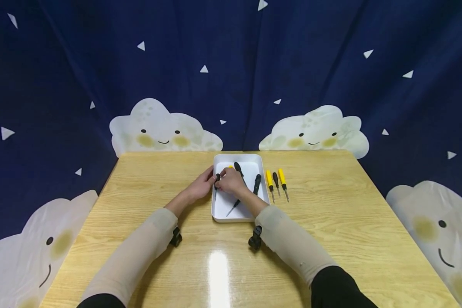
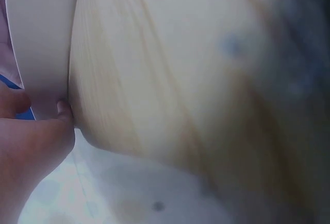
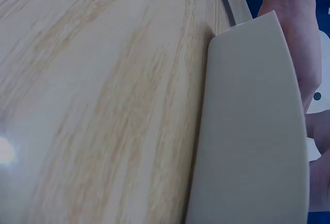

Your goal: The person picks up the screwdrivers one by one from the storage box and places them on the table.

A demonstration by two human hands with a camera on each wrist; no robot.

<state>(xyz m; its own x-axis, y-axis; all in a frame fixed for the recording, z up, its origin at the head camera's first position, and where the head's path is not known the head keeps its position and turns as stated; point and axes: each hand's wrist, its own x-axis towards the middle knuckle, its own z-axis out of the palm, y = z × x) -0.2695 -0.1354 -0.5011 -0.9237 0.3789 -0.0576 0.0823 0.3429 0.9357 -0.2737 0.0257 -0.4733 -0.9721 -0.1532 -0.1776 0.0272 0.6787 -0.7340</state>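
Observation:
A white tray holds several screwdrivers. My left hand grips its left side wall, with a finger against the outside in the left wrist view. Over the tray, my right hand pinches a black-handled screwdriver beside the left wall, its thin shaft pointing towards me. Another black-handled screwdriver lies behind the right hand, and a third black handle rests near the right wall. Part of a yellow handle shows above the right hand. A metal shaft emerges from under the right forearm, which hides its handle.
Right of the tray, a yellow screwdriver, a small black one and another yellow one lie side by side. The wooden table extends around them. A dark blue curtain with clouds hangs behind it.

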